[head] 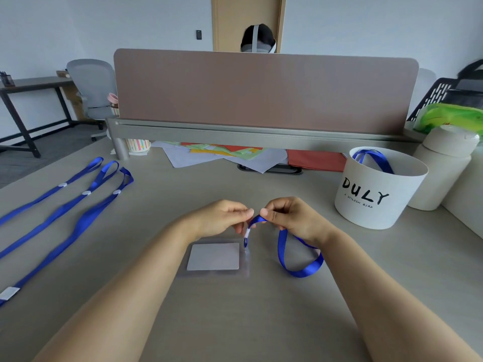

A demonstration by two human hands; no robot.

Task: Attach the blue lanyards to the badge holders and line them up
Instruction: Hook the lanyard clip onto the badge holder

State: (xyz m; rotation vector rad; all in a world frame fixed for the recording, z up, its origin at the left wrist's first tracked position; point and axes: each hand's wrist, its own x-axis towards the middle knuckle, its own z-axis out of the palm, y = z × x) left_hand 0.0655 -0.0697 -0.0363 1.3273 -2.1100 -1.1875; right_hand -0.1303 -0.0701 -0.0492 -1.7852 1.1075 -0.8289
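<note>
A clear badge holder point(213, 257) with a white card inside lies flat on the grey desk in front of me. Just above its upper right corner, my left hand point(222, 218) and my right hand point(290, 218) both pinch the end of a blue lanyard point(300, 267). The lanyard's small white clip hangs by the holder's edge, and its ribbon loops down to the right under my right wrist. Three other blue lanyards point(75, 202) lie side by side at the far left, one with a white holder end point(9, 292) showing.
A white round tub marked DULY point(376, 194) stands at the right with another blue lanyard point(376, 158) inside. Cream containers point(444, 163) stand beside it. A brown desk divider point(261, 92) crosses the back, with coloured papers point(230, 152) under it. A person sits behind it.
</note>
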